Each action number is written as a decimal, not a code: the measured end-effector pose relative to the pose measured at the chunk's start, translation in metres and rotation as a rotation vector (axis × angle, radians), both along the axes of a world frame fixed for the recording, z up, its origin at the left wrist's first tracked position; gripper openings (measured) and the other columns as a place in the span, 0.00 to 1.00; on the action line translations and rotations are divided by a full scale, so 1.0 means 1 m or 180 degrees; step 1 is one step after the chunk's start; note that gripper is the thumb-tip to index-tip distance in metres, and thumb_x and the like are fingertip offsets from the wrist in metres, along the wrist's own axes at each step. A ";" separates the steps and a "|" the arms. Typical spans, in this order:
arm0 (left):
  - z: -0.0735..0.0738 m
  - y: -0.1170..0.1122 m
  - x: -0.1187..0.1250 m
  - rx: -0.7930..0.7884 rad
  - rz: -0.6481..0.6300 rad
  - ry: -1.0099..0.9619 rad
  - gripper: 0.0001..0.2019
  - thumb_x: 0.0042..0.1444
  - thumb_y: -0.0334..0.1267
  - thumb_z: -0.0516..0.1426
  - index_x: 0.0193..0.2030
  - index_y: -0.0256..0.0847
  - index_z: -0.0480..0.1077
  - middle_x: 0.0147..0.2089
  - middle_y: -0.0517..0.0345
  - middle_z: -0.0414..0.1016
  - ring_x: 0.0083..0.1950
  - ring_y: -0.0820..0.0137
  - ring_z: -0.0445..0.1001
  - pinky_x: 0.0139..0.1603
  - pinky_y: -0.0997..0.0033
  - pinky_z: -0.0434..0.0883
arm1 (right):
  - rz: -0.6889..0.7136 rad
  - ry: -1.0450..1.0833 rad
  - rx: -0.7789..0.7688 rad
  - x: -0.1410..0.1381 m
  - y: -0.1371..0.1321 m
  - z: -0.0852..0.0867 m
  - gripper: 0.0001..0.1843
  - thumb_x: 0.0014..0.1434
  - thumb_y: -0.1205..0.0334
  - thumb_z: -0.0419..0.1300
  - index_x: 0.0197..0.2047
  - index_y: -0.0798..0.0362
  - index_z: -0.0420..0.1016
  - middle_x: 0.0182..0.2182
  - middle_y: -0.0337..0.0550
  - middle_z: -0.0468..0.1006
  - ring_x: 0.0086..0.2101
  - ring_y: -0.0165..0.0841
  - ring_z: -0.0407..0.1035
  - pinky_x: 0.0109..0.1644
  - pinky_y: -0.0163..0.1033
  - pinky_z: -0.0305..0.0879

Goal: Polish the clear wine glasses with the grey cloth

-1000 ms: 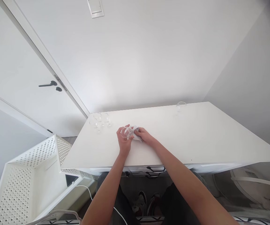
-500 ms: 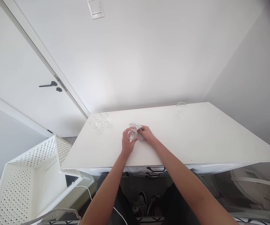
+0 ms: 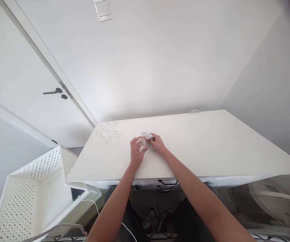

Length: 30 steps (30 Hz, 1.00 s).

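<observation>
Wall (image 3: 160, 60) that is plain and white goes up past both hands. A white door (image 3: 21, 67) is far off to the left of the left hand. Right under both hands is a big white table (image 3: 210, 144). A white box (image 3: 19, 201) with lots of little holes sits low, left of the left hand. The right hand (image 3: 157, 144) is bent in, mostly closed, and has hold of a bunched-up pale cloth (image 3: 148, 135). Just beside it, the left hand (image 3: 135, 155) is half closed, its fingers and thumb around a clear glass (image 3: 141, 144). I cannot tell if that glass touches the table. Three more glasses (image 3: 105, 126) stand close together, past the left hand and to its left. One lone glass (image 3: 194, 114) stands past the right hand, to its right.
</observation>
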<state>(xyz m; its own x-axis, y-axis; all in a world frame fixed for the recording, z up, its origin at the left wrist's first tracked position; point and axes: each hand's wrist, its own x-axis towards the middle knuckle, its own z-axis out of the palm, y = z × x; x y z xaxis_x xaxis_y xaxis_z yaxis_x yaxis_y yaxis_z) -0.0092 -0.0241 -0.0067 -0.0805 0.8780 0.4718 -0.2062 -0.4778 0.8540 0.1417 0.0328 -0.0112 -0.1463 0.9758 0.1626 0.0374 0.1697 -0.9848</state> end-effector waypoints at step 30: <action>-0.006 0.003 -0.003 0.0060 0.0180 0.0165 0.30 0.56 0.42 0.71 0.60 0.51 0.61 0.62 0.48 0.71 0.63 0.57 0.77 0.62 0.48 0.76 | -0.0039 0.0074 -0.0058 0.002 0.003 -0.006 0.14 0.57 0.50 0.64 0.40 0.50 0.81 0.35 0.39 0.80 0.35 0.36 0.70 0.40 0.38 0.64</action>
<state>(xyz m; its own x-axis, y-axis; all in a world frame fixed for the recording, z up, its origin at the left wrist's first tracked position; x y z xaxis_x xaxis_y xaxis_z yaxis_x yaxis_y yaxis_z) -0.0119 -0.0209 -0.0124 -0.1046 0.8637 0.4930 -0.1341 -0.5034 0.8536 0.1437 0.0353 -0.0168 -0.1307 0.9803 0.1482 0.0163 0.1516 -0.9883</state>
